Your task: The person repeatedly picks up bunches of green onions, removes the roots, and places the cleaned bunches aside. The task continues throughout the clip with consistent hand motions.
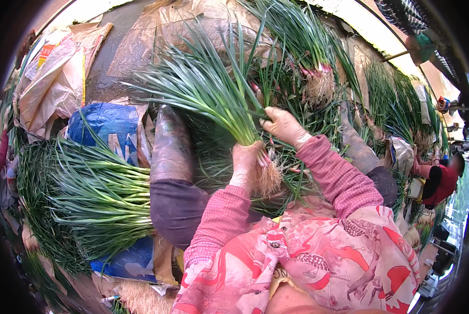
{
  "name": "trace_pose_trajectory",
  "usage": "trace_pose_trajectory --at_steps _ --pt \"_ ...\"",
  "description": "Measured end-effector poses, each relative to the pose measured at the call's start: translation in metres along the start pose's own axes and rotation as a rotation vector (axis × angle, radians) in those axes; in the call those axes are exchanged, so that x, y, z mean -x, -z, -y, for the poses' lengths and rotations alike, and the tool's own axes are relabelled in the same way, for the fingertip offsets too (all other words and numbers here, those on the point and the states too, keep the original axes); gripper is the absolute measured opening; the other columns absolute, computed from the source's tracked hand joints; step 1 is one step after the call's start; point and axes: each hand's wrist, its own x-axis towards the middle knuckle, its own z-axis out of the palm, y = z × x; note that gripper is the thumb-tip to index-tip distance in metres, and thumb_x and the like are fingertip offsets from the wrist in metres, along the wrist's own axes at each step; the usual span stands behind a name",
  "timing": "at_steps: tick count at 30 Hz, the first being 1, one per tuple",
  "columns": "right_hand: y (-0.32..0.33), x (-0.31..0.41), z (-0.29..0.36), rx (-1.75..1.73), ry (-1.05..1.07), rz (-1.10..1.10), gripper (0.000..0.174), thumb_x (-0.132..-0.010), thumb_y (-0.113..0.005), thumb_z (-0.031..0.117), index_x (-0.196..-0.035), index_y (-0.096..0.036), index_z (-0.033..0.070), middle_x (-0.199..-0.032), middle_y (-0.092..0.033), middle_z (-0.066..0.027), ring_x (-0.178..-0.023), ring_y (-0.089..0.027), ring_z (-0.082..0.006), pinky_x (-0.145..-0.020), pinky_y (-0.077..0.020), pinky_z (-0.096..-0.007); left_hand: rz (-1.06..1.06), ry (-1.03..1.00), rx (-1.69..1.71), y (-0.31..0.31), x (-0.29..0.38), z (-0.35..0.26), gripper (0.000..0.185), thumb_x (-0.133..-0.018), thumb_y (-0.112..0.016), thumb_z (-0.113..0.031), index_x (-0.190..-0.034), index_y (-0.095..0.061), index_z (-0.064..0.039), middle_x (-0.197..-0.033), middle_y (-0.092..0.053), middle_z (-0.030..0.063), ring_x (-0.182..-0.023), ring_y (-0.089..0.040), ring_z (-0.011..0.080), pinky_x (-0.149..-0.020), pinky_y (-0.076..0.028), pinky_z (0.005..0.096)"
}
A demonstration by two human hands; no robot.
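Note:
My left hand (247,160) is closed around the lower stems of a bunch of green onions (222,102), just above the reddish bulbs and pale hanging roots. The leaves fan out up and to the left. At the right side of the bunch, my right hand (283,125) pinches a few long green leaves between thumb and fingers. Beneath the hands, between my legs, lies a heap of loose onion leaves and stalks (215,153). A larger stack of green onions (117,196) lies to the left, its stem ends against my left leg.
Beyond my hands lies another bunch with roots (317,70). Blue plastic sacking (101,121) and a crumpled woven sack (58,78) are on the left. More onions (391,102) line the right, where a person in red (444,182) sits. Cut roots (144,296) are piled at lower left.

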Motion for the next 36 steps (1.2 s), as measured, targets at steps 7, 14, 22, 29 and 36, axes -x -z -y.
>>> trace_pose_trajectory --at_steps 7,14,22,29,36 --pt "-0.020 0.015 -0.010 0.171 0.036 0.098 0.035 -0.094 -0.057 0.038 -0.109 -0.061 0.006 -0.099 -0.070 -0.0201 -0.098 -0.066 -0.0408 -0.088 -0.0514 -0.0453 0.032 -0.075 -0.042 -0.012 0.011 -0.005 0.006 -0.092 -0.059 -0.004 -0.094 -0.061 0.001 -0.062 -0.060 0.0065 -0.042 -0.054 0.0164 -0.039 -0.041 0.0288" --pt "-0.017 0.040 -0.001 -0.651 0.072 -0.528 0.010 -0.096 -0.065 0.015 -0.094 -0.067 0.005 -0.075 -0.064 0.0001 -0.066 -0.053 -0.0052 -0.059 -0.0471 -0.0258 0.175 -0.188 0.147 -0.032 0.042 -0.033 0.014 -0.091 -0.062 -0.009 -0.100 -0.061 0.002 -0.070 -0.062 0.0086 -0.049 -0.059 0.0188 -0.045 -0.049 0.0270" --pt "0.027 0.037 -0.062 0.379 0.048 -0.309 0.013 -0.098 -0.061 0.018 -0.099 -0.065 0.006 -0.079 -0.067 -0.0049 -0.061 -0.061 -0.0129 -0.055 -0.0532 -0.0292 0.133 -0.389 0.027 -0.019 0.073 -0.058 0.023 -0.093 -0.061 -0.010 -0.110 -0.061 0.006 -0.084 -0.068 0.0126 -0.061 -0.065 0.0188 -0.052 -0.052 0.0279" --pt "-0.037 0.015 -0.063 0.283 0.004 -0.552 0.050 -0.089 -0.067 0.042 -0.122 -0.063 0.004 -0.104 -0.067 -0.0145 -0.086 -0.067 -0.0332 -0.085 -0.0537 -0.0437 0.264 -0.323 0.007 0.011 0.047 -0.062 0.041 -0.095 -0.066 -0.017 -0.130 -0.056 0.002 -0.098 -0.069 0.0103 -0.074 -0.069 0.0204 -0.067 -0.057 0.0304" --pt "-0.093 0.045 -0.019 0.357 0.277 0.561 0.038 -0.093 -0.064 0.030 -0.124 -0.063 0.007 -0.109 -0.068 -0.0117 -0.096 -0.067 -0.0261 -0.088 -0.0538 -0.0354 0.303 -0.178 0.133 0.009 0.026 -0.064 0.047 -0.091 -0.065 -0.016 -0.133 -0.054 0.003 -0.098 -0.069 0.0090 -0.073 -0.069 0.0200 -0.062 -0.060 0.0322"
